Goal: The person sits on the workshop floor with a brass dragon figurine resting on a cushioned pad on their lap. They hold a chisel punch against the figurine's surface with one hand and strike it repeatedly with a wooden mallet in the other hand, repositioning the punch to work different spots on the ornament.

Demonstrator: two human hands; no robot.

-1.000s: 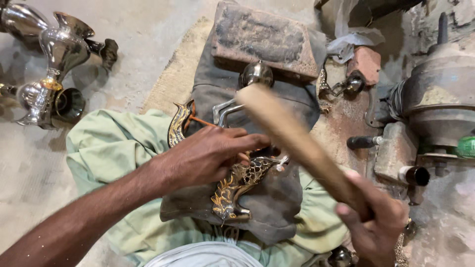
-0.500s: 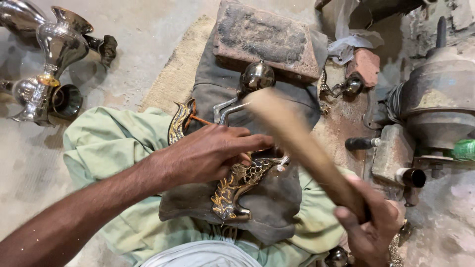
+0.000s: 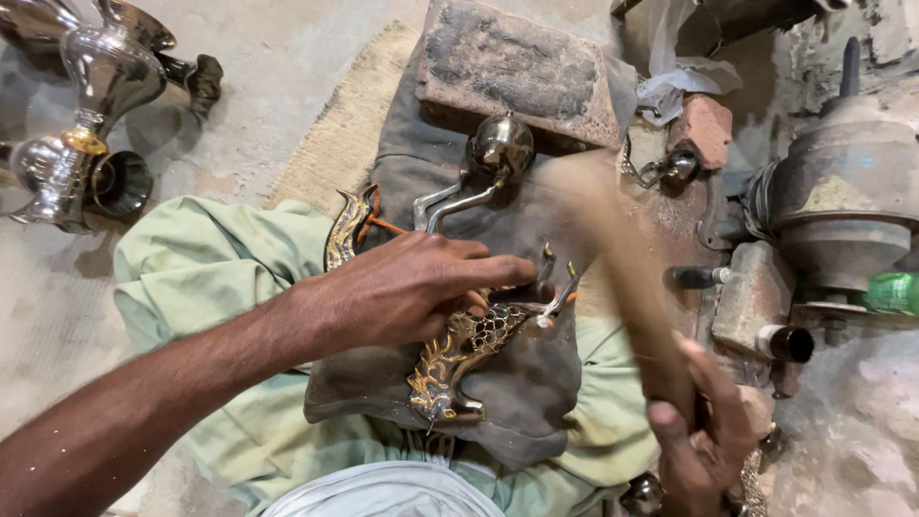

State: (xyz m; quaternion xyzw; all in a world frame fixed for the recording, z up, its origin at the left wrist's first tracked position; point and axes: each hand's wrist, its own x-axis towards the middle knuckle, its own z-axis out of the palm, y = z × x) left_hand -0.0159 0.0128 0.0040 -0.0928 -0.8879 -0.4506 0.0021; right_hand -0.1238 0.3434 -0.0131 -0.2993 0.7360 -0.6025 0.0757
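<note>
An ornate brass casting [image 3: 459,354] is being pinned under the left hand [image 3: 412,287], fingers closed on it, over a dark cloth [image 3: 517,383]. A blurred wooden mallet [image 3: 613,258] is being swung, clamped in the right hand [image 3: 699,440]; a square blow beside the left fingertips seems called for.

The ornate metal casting [image 3: 459,354] lies on the cloth pad [image 3: 522,383] at centre, under the left hand [image 3: 402,287]. A stone block [image 3: 517,67] sits at twelve o'clock, goblets [image 3: 81,124] at ten, a motor [image 3: 842,201] at three, the right hand [image 3: 699,440] with its stick [image 3: 613,258] at five.
</note>
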